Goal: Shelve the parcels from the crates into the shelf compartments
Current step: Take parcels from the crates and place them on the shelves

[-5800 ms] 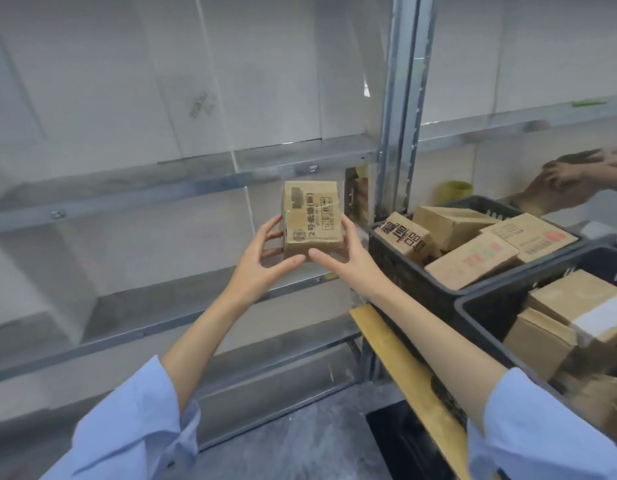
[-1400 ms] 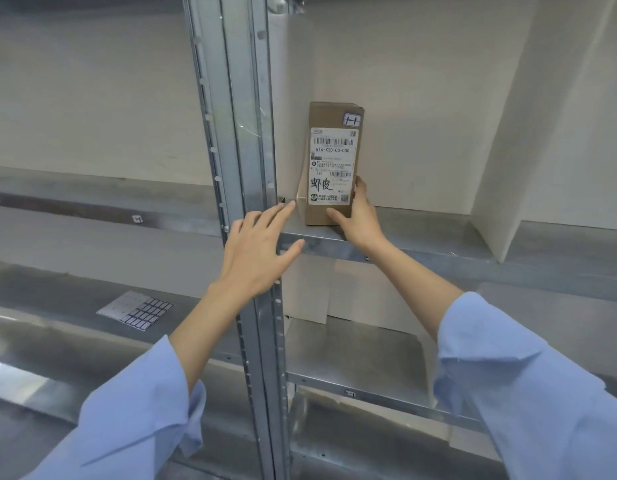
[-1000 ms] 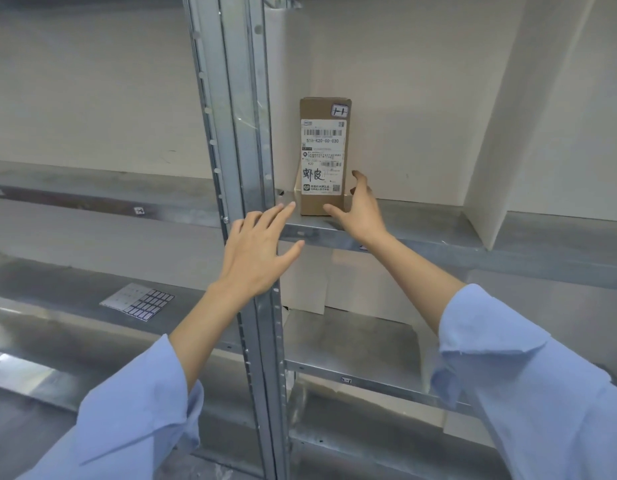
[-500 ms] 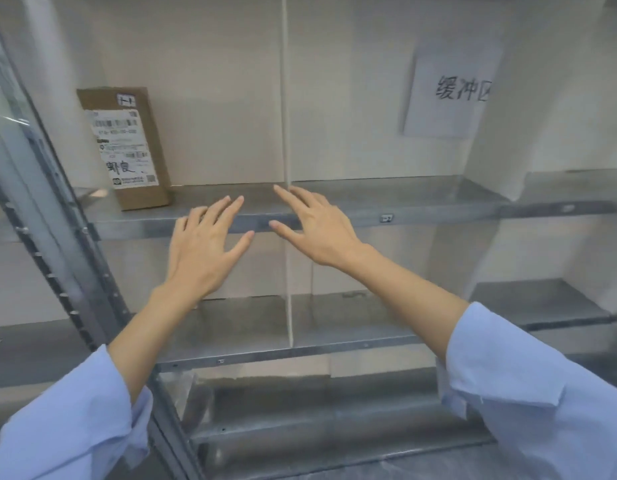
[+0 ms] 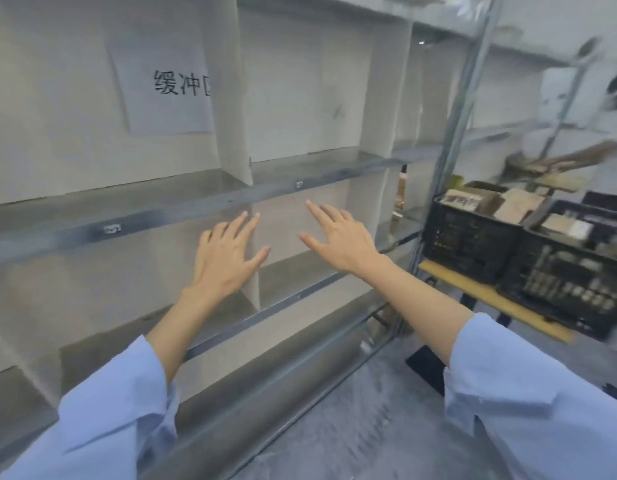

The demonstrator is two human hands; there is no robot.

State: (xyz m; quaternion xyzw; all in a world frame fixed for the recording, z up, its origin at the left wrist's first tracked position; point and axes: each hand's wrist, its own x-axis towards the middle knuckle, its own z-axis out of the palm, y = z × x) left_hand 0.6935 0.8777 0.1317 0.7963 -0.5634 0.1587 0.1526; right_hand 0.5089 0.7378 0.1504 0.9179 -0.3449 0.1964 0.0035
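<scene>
1. Head view, hands: the left hand (image 5: 227, 252) and right hand (image 5: 338, 237) are held out side by side in front of the grey metal shelf unit (image 5: 196, 206). Fingers are straight and spread, and nothing is gripped. Contact with the shelf cannot be told.
2. Head view, change: the tall brown labelled parcel, stood on a shelf and released about a second ago, is no longer in frame. The view has been swung right, past the white paper sign (image 5: 165, 88) with black characters on the back wall. Both hands were already empty half a second ago and are kept empty.
3. Head view, task things: black plastic crates (image 5: 473, 244) have been brought into view at right, set on a yellow wooden board (image 5: 490, 296) and well apart from both hands. Brown cardboard parcels (image 5: 518, 207) are seen piled inside. They are blurred, so no count can be given.
4. Head view, shelf: compartments are split by white upright dividers (image 5: 230, 98).
5. Head view, rest: another person (image 5: 577, 157) is seen reaching in at far right, heavily blurred.
6. Meaning: one placement is judged finished and the turn back for the next pick is judged begun. With parcels left in both crates, the task is judged far from done.
</scene>
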